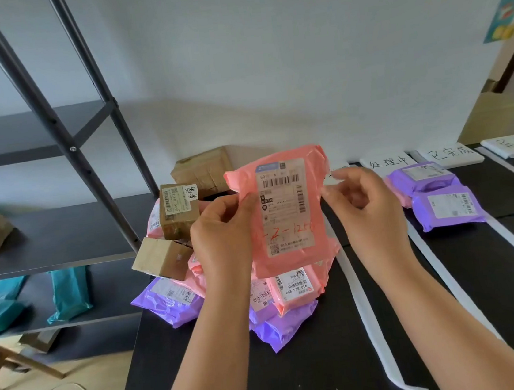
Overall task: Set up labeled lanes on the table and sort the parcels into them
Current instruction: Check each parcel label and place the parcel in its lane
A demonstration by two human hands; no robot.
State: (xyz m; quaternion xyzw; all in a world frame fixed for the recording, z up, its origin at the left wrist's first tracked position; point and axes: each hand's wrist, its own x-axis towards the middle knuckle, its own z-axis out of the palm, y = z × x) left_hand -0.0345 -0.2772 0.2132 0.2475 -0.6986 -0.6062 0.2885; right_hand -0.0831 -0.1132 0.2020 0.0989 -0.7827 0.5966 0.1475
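A pink parcel (286,214) was held upright above the parcel pile (272,315), its side edges pinched by the left hand (221,231) and the right hand (362,205).

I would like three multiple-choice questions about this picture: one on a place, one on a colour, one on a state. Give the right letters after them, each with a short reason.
1. Where do the teal parcels lie?
A. on the shelf at the left
B. in a lane on the table
C. on the floor

2. What colour is the parcel that the left hand and the right hand hold?
A. purple
B. teal
C. pink

3. How is that parcel?
A. flat on the table
B. held up, label facing the camera
C. torn open

Answers: 1 A, they rest on the dark boards; 2 C, its wrapper is pink; 3 B, both hands pinch its edges above the pile.
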